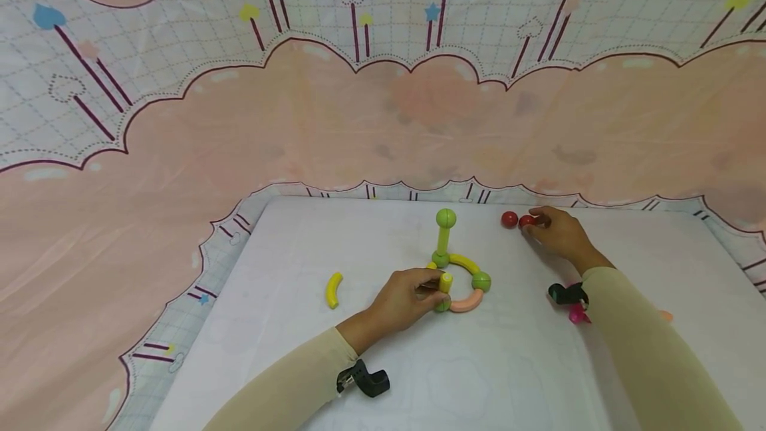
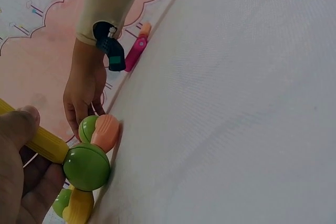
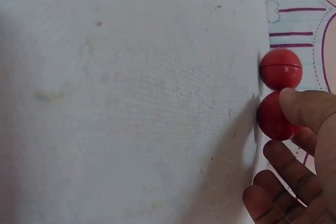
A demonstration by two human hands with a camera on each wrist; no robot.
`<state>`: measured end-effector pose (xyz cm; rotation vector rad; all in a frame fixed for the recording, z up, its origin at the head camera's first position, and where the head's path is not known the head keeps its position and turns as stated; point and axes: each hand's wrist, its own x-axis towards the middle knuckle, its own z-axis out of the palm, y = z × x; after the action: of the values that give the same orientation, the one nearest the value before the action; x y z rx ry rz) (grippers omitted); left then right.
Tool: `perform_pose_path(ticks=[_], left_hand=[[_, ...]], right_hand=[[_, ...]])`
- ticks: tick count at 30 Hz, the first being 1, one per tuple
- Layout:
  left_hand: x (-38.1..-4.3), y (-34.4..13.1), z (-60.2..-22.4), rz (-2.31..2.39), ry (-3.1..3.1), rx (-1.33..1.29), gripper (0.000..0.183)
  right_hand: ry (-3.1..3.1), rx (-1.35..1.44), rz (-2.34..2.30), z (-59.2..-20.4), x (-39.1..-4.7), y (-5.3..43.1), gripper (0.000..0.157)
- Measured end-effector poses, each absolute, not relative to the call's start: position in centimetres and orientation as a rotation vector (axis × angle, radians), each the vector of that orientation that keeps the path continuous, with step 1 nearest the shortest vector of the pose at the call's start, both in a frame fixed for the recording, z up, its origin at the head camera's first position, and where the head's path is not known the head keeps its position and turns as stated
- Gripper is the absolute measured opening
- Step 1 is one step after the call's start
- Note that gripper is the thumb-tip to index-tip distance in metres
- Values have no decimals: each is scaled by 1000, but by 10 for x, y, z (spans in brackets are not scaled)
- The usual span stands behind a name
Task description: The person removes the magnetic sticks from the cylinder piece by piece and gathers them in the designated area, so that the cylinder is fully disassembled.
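Observation:
A ring of green balls and curved pieces lies on the white table (image 1: 383,378), with a salmon curved piece (image 1: 465,302) at its near side and a yellow curved piece (image 1: 464,261) at its far side. My left hand (image 1: 403,299) pinches a yellow rod (image 1: 445,283) that stands on the ring's near green ball (image 2: 86,166). At the far side rises a green rod (image 1: 443,241) topped by a green ball (image 1: 445,218). My right hand (image 1: 562,235) pinches a red ball (image 3: 274,118) between thumb and fingers, right beside another red ball (image 3: 281,70).
Left of the ring lies a loose yellow curved piece (image 1: 333,290). A magenta piece (image 1: 578,314) sits under the right forearm, partly hidden, with an orange piece (image 1: 667,316) beyond the sleeve. Patterned cloth (image 1: 383,125) hangs behind the table's far edge.

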<state>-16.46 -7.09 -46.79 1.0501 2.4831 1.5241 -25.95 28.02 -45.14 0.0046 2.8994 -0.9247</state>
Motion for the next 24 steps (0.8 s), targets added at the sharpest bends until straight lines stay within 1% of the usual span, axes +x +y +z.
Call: perform_pose_path(ticks=[4,7,10,14,17,20,24], left_hand=[[-165,-71,-470,1539,2483,1050,29],[-165,-72,-472,1561,2473,1054,29],[-166,-75,-474,1579,2439,1053,32],[-168,-81,-474,1583,2407,1075,41],[-171,-85,-473,1606,2406,1116,40],[-176,-88,-471,1647,2427,1140,35],[-184,-89,-468,1669,2501,1078,35]], right_hand=[[2884,15,-947,-449,-258,282,60],[2907,10,-995,-447,-257,284,62],[2959,-16,-1033,-443,-256,282,61],[3009,-66,-1070,-434,-252,275,60],[3040,-124,-1084,-425,-249,267,58],[3050,-183,-1110,-416,-244,257,56],[3052,-265,-1159,-407,-237,242,52]])
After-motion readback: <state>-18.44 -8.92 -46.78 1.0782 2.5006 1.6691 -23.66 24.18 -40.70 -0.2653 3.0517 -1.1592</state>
